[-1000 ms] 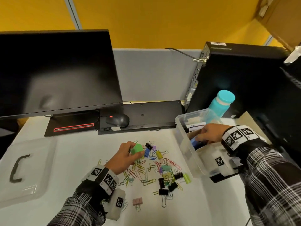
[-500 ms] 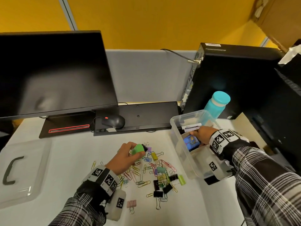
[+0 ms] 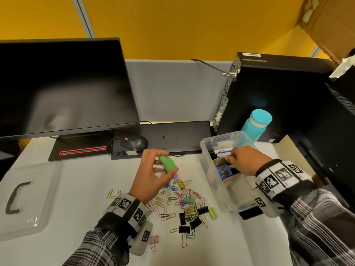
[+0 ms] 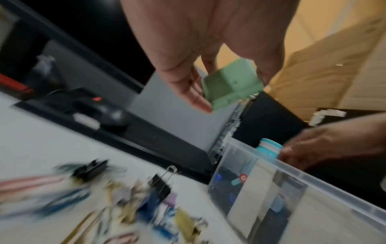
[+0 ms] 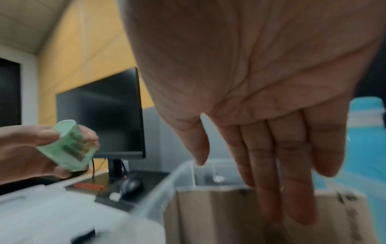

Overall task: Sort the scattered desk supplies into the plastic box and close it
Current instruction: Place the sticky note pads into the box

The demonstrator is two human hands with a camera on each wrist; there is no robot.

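A: What is the left hand doing?

B: It is up in the air above the pile of clips. Its thumb and fingers are curled round a small green box and pinch it tight.

A: And the right hand?

B: It is over the clear plastic box, reaching down inside. From the right wrist camera the fingers are straight and close together. They point down at a brown cardboard divider in the box. The hand holds nothing that I can see.

A: What is in the plastic box?

B: Two markers lie in the far part. A little blue thing sits in the part below the right hand. I cannot tell what it is.

A: Where is the plastic box?

B: On the white desk, to the right of the clips. A teal bottle stands just behind it.

A: Where is the lid?

B: Far to the left of the plastic box, lying flat on the desk. It has a dark handle on top.

A: What is in the clip pile?

B: Paper clips and binder clips in many colors. One pink clip lies apart, near the left wrist.

A: Anything else near the plastic box?

B: A black mouse sits to its left, and a dark monitor stands farther left.
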